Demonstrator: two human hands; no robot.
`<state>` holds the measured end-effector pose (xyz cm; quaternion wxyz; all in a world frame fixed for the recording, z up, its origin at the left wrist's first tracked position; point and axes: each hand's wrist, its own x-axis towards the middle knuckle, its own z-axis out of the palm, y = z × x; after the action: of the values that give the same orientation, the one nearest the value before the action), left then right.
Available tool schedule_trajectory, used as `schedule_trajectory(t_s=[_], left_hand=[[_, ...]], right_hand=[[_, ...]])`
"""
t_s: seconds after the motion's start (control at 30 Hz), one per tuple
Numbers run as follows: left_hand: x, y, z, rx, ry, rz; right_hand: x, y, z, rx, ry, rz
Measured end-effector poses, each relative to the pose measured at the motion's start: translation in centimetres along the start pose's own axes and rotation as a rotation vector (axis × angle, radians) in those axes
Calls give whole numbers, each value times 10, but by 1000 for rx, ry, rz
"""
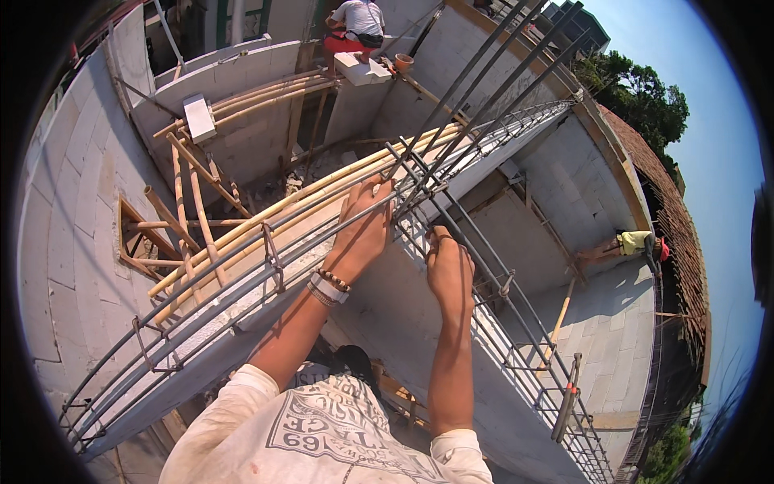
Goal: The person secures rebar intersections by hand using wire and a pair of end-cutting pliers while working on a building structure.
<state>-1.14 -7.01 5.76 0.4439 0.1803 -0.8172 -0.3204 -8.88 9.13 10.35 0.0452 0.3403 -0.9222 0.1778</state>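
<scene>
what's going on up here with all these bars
A person has both bare hands at a corner where cages of steel bars meet above pale walls. The left hand is at the crossing bars, the right hand just beside it; their exact grip is unclear. Bamboo poles lie alongside, and two other people are farther off, one upper middle, one far right.

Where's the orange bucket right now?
In the head view, the orange bucket is near the top centre, right of the pale block beside the white-shirted co-worker.
</scene>
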Motion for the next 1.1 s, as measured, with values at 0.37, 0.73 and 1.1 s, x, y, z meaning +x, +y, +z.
schedule_trajectory(t_s=[0.37,0.73,1.1], left_hand=[[1,-1,-12,7,-102,-51],[-28,20,-19,-265,-172,-425],[-29,9,15,-1017,-323,-650]], right_hand=[[23,7,24,154,138,-15],[12,-20,30,1092,-120,235],[11,0,36,1016,-150,174]])
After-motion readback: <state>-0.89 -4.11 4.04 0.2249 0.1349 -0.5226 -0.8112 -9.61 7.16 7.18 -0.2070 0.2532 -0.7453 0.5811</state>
